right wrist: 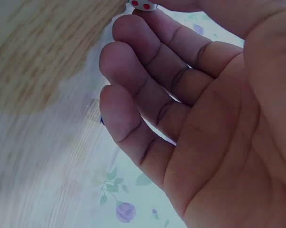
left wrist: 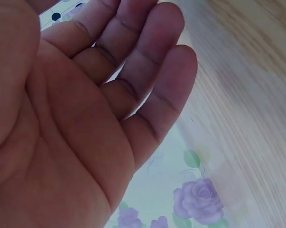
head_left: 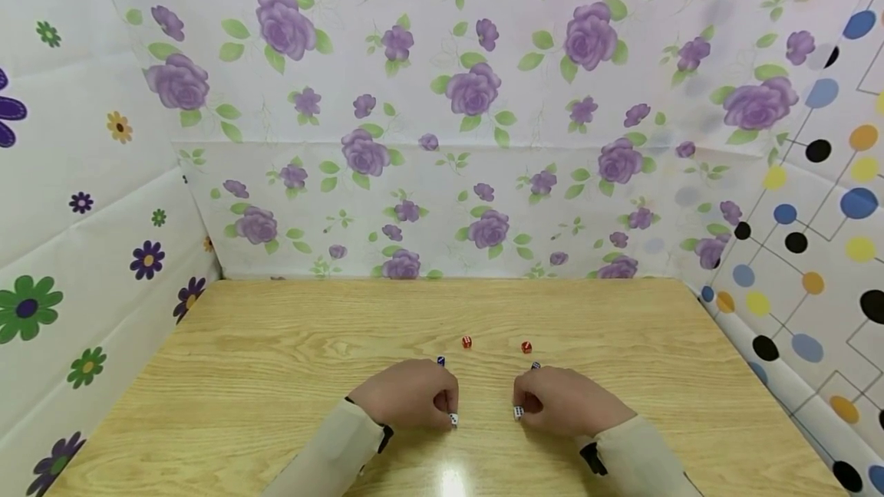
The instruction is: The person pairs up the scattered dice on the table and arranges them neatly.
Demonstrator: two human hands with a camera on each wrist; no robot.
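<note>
My left hand (head_left: 413,396) pinches a white die (head_left: 453,420) between thumb and forefinger, low over the wooden table. Its mate, another white die (head_left: 519,412), is pinched by my right hand (head_left: 570,400). At the top edge of the right wrist view, part of that white die (right wrist: 143,5) shows red dots. Just beyond the left hand lies a blue die (head_left: 440,360); a dark blue die (head_left: 536,366) peeks out behind the right knuckles. Farther back sit two red dice, a left one (head_left: 466,342) and a right one (head_left: 526,347). The left wrist view hides the left hand's die.
The wood-grained table (head_left: 311,320) ends at a back wall cloth (head_left: 428,198) with purple roses. A flower-printed cloth (head_left: 41,236) hangs at the left, and a dotted cloth (head_left: 815,274) at the right.
</note>
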